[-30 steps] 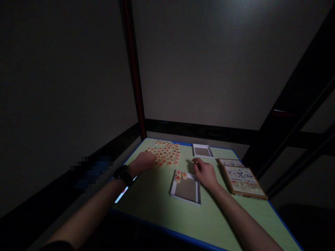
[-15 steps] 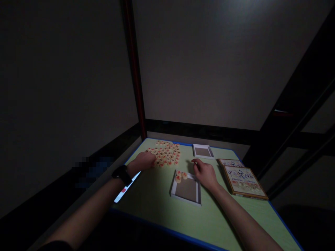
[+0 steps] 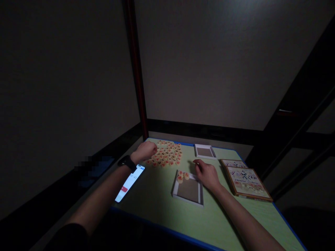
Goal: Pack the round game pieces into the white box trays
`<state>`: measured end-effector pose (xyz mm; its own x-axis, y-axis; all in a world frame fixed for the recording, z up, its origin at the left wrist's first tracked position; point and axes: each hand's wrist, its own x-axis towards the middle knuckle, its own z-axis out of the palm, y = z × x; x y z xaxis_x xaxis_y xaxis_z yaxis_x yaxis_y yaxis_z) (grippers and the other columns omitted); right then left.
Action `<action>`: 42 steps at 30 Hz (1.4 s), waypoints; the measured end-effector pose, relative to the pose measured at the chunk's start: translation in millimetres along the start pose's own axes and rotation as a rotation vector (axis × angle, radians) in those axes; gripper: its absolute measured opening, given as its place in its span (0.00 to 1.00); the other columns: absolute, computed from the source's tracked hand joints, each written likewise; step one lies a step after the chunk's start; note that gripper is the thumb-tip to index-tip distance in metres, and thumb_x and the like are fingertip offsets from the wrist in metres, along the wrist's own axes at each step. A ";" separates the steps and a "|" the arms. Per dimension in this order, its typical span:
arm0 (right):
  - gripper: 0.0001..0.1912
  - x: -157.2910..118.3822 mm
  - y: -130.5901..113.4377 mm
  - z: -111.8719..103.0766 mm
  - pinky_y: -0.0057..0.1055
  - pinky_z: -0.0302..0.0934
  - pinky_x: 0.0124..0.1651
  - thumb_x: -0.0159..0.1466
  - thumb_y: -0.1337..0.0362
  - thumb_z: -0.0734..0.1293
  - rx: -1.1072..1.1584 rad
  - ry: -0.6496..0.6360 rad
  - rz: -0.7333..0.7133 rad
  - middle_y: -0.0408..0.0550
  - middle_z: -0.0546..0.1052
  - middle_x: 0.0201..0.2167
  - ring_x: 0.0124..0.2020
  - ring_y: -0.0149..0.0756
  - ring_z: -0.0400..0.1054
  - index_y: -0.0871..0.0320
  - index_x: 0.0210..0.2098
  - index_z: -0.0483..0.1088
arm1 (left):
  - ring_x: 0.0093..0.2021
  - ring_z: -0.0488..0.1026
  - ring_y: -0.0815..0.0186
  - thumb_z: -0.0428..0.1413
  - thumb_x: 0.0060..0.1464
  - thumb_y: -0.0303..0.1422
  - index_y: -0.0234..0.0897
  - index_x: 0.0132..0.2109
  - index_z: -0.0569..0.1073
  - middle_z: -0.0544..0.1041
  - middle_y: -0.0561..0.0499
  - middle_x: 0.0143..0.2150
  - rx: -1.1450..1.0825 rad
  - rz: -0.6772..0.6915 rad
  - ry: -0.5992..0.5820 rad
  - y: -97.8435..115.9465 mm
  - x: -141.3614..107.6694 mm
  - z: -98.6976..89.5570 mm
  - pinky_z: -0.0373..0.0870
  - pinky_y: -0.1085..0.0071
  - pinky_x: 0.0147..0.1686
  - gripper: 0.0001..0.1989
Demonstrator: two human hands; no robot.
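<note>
My left hand (image 3: pixel 147 151), with a dark watch on the wrist, is over the left side of a spread of round game pieces (image 3: pixel 169 153) marked in red and black. Its fingers are curled, and whatever they hold, if anything, is hidden. My right hand (image 3: pixel 206 172) is beside the right wall of the near shallow box (image 3: pixel 188 201), fingers loosely bent and apart, with no object visible in them. Several round pieces (image 3: pixel 180 177) with red marks sit in that box's back left corner.
A second shallow box (image 3: pixel 205 151) lies at the table's back edge. Two illustrated boxes (image 3: pixel 247 181) overlap on the right. A lit phone (image 3: pixel 130 183) lies along the left edge of the green table (image 3: pixel 157 202). Walls stand behind and to the left.
My left hand has moved up and slightly left over the pieces, uncovering more of the phone. The right hand keeps its place beside the near box. The view has shifted slightly.
</note>
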<state>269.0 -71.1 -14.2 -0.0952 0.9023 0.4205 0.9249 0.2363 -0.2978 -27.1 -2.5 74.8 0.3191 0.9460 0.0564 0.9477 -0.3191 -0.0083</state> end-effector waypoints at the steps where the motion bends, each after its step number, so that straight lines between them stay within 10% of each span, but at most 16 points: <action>1: 0.18 -0.1 0.1 0.0 0.29 0.58 0.33 0.65 0.64 0.56 -0.002 0.002 -0.001 0.49 0.82 0.29 0.29 0.40 0.76 0.57 0.46 0.75 | 0.39 0.77 0.61 0.52 0.53 0.28 0.39 0.37 0.81 0.82 0.45 0.38 0.000 -0.001 -0.003 1.9 5.3 1.8 0.66 0.73 0.35 0.12; 12: 0.18 -0.3 5.3 1.7 0.29 0.59 0.33 0.66 0.64 0.56 -0.049 -0.008 -0.002 0.50 0.82 0.29 0.30 0.41 0.76 0.57 0.46 0.74 | 0.48 0.76 0.56 0.61 0.48 0.26 0.40 0.43 0.80 0.80 0.42 0.49 0.066 -0.001 -0.119 29.3 57.5 16.8 0.69 0.70 0.42 0.14; 26: 0.17 -0.7 4.8 0.6 0.29 0.60 0.34 0.66 0.65 0.57 -0.081 -0.010 -0.036 0.49 0.82 0.30 0.31 0.41 0.77 0.56 0.47 0.74 | 0.47 0.77 0.50 0.55 0.51 0.21 0.29 0.45 0.79 0.79 0.30 0.47 0.165 -0.021 -0.134 41.9 62.2 13.0 0.72 0.64 0.44 0.14; 36: 0.16 -0.4 5.3 1.5 0.28 0.59 0.33 0.65 0.66 0.57 -0.069 0.037 -0.045 0.49 0.82 0.29 0.29 0.39 0.76 0.56 0.46 0.74 | 0.43 0.77 0.58 0.53 0.58 0.28 0.33 0.39 0.78 0.80 0.41 0.40 0.123 0.455 -0.007 84.6 27.9 19.4 0.69 0.68 0.43 0.09; 42: 0.17 -0.5 3.3 0.1 0.29 0.59 0.34 0.65 0.66 0.58 -0.072 0.013 -0.039 0.49 0.82 0.30 0.30 0.40 0.76 0.56 0.47 0.74 | 0.43 0.77 0.56 0.58 0.56 0.29 0.33 0.39 0.77 0.80 0.41 0.39 0.171 0.513 0.029 91.3 26.0 36.6 0.70 0.66 0.41 0.05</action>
<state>272.1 -70.7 -15.4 -0.1271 0.8881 0.4417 0.9448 0.2440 -0.2186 68.0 -4.9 38.9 0.7433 0.6683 0.0298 0.6590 -0.7238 -0.2044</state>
